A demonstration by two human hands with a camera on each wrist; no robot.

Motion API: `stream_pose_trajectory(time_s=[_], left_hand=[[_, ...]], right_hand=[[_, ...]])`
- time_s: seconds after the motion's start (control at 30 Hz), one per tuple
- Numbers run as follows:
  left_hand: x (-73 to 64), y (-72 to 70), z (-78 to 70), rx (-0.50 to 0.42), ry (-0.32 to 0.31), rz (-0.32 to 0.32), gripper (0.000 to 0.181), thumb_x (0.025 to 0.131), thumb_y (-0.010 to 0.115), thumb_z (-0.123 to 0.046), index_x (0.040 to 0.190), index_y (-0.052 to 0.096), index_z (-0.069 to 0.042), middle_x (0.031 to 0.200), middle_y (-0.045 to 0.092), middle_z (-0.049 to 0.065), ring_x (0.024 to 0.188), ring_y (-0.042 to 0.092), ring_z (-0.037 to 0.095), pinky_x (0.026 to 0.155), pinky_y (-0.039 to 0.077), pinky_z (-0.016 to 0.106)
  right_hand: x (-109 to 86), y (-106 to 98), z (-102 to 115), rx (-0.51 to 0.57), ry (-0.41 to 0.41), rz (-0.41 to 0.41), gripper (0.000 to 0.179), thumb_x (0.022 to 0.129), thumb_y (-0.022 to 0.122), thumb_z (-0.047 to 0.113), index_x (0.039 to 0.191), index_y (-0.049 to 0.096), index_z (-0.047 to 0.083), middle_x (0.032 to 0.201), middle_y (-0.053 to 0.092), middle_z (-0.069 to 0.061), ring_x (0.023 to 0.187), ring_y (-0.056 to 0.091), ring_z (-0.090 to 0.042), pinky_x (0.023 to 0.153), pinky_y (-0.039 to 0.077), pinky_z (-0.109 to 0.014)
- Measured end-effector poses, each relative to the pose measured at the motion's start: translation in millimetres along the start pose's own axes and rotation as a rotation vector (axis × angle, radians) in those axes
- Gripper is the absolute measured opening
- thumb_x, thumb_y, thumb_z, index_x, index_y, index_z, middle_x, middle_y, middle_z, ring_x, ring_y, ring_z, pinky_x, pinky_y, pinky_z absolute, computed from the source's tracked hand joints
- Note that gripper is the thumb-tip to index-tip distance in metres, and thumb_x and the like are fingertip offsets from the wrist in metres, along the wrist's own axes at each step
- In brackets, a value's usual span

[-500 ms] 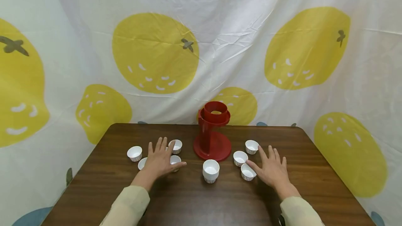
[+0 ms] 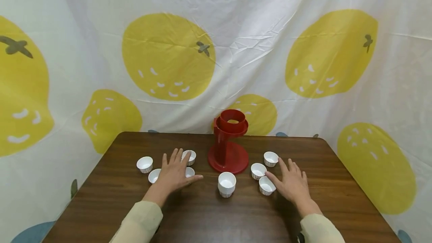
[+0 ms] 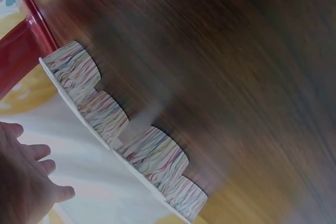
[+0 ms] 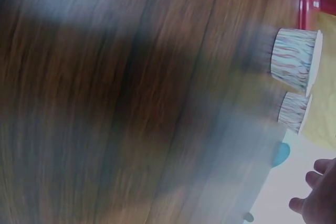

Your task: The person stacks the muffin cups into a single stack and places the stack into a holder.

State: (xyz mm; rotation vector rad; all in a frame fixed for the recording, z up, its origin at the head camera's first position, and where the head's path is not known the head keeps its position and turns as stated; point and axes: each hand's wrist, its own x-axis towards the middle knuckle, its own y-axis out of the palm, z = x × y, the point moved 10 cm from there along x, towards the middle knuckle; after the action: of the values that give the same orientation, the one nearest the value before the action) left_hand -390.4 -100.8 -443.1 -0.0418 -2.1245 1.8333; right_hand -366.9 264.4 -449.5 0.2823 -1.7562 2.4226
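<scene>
My left hand hovers with fingers spread over a group of small white paper baking cups on the left, partly hiding some. One cup sits left of it, another just past its fingertips. On the right, my right hand is spread out beside three more cups, the nearest right at its thumb. Both hands hold nothing. Between them stands a short stack of cups. In the left wrist view the cups show wavy coloured stripes on their sides.
A red stand with a ring-shaped holder on top stands at the middle back of the brown wooden table. Behind the table hangs a white cloth printed with yellow lemons.
The left hand has shifted very slightly to the right. The right hand and the cups stay nearly as they were; the view has tilted a little.
</scene>
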Motion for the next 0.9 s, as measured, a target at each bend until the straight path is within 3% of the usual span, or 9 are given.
stream_pose_trajectory(time_s=[0.47,0.67,0.9], left_hand=[[-6.4,2.7,-3.7,-0.028,0.01,-0.022,0.099,0.066,0.042,-0.083,0.139,0.035,-0.017,0.142,0.033,0.014,0.132,0.025,0.032,0.101,0.016,0.06],[-7.0,5.9,-9.0,-0.086,0.022,0.003,0.098,0.067,0.044,-0.081,0.14,0.034,-0.017,0.142,0.033,0.013,0.134,0.021,0.03,0.103,0.013,0.059],[-6.1,4.4,-18.3,-0.144,0.04,0.007,0.098,0.067,0.046,-0.08,0.14,0.034,-0.014,0.141,0.035,0.012,0.134,0.023,0.03,0.102,0.018,0.058]], right_hand=[[-4.5,-0.8,7.5,0.081,0.013,-0.05,0.08,0.083,0.04,0.067,0.136,0.038,0.007,0.133,0.038,-0.025,0.122,0.031,-0.043,0.093,0.022,-0.064],[-5.6,-3.6,10.1,0.108,0.012,-0.059,0.076,0.084,0.043,0.064,0.133,0.043,0.005,0.13,0.041,-0.025,0.12,0.035,-0.042,0.091,0.026,-0.063],[-7.1,-5.3,7.3,0.128,0.028,-0.052,0.072,0.085,0.044,0.061,0.132,0.043,0.006,0.129,0.042,-0.026,0.119,0.037,-0.043,0.089,0.028,-0.063]])
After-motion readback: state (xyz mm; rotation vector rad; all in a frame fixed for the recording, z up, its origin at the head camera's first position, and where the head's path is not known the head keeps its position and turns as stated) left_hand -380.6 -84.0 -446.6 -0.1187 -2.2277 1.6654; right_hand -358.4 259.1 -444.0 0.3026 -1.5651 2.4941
